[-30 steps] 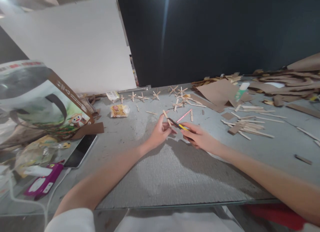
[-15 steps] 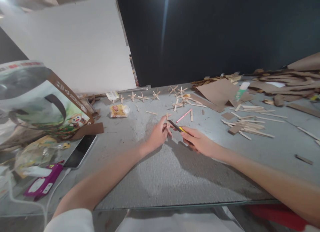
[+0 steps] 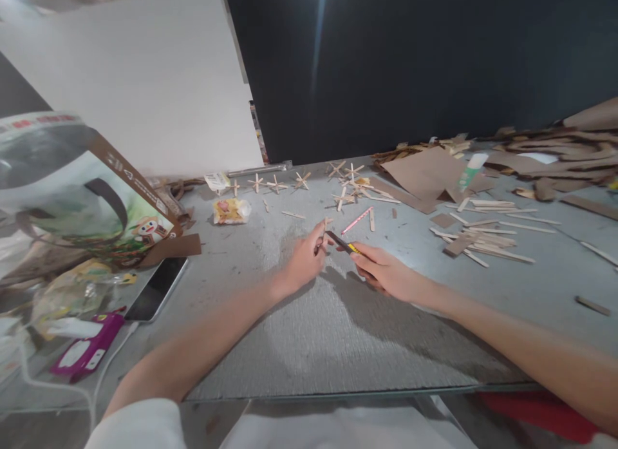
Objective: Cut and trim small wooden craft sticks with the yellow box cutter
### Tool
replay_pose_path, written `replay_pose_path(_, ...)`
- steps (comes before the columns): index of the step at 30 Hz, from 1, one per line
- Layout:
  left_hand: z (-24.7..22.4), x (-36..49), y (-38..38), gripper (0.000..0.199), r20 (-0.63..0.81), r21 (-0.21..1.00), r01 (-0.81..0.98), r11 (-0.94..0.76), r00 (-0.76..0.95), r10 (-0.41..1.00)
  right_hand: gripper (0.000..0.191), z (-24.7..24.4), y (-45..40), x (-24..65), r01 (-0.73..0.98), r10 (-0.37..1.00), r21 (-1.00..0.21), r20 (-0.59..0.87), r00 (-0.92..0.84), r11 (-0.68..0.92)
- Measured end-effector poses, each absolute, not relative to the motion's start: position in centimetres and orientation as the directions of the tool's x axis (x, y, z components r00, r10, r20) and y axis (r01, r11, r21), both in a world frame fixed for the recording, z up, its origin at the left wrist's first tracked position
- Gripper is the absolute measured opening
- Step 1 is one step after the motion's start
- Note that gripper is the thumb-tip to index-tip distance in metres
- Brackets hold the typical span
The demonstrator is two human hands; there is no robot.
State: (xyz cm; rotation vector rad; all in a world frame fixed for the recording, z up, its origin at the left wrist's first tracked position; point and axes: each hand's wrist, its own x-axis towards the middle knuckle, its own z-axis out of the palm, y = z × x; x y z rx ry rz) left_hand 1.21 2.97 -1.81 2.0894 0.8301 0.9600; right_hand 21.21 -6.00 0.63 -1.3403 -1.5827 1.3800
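At the far left of the bench point(image 3: 270, 365) a big printed package point(image 3: 109, 207) leans, with a purple device point(image 3: 87, 347) in front of it. Beside that lies a phone point(image 3: 157, 289), a white cable point(image 3: 114, 360) at its near end. A snack packet point(image 3: 232, 212) sits farther back, and to its right a row of wooden stars point(image 3: 302, 181) runs along the rear.

In the middle, the left hand point(image 3: 306, 259) is closed, its fingertips pinching a small wooden stick point(image 3: 327, 222) whose end pokes up above them. The stick is between the two hands, nearer the left. A black-and-yellow cutter point(image 3: 344, 244) points at it; I can't tell from here whether they touch. The right hand point(image 3: 386, 268) is wrapped around the cutter's handle, well clear of the stick.

Beyond it lies a pink straw point(image 3: 357, 221). Farther right come cardboard point(image 3: 420, 175), a glue stick point(image 3: 472, 172) and a loose pile of sticks point(image 3: 492, 243).
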Motion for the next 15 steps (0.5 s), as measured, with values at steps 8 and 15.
replay_pose_path(8,-1.77,1.14,2.64,0.059,0.328,0.795,0.288,-0.534,0.537,0.778,0.029,0.92,-6.08,21.21,0.302,0.948,-0.95,-0.161,-0.275,-0.074)
replay_pose_path(15,-1.96,0.91,2.6,0.055,0.338,0.762,0.311,-0.567,0.556,0.759,0.028,1.49,-6.21,21.4,0.317,0.938,-0.944,-0.19,-0.29,-0.093)
